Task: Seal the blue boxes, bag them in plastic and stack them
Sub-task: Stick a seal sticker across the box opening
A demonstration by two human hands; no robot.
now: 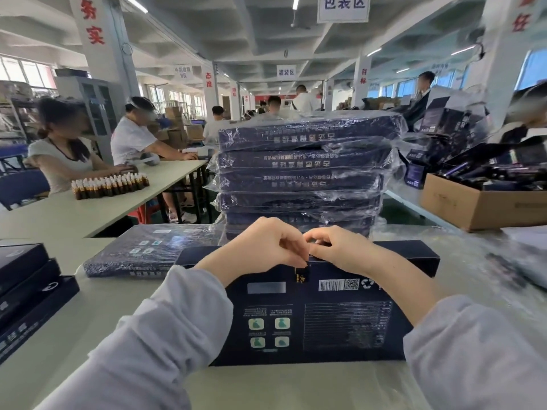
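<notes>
My left hand pinches the seal sticker. My right hand, fingers curled, grips the blue box at its edge.

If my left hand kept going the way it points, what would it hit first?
Probably the right hand, whose fingers sit just ahead of the left hand at the sticker; behind it, the wrapped stack.

Head-worn — forward, downward, near table

- The left hand and right hand cover the top of a small black-and-gold sticker before the tall stack of plastic-wrapped dark blue boxes.
- Left of that stack, unwrapped dark boxes are cut off.
</notes>
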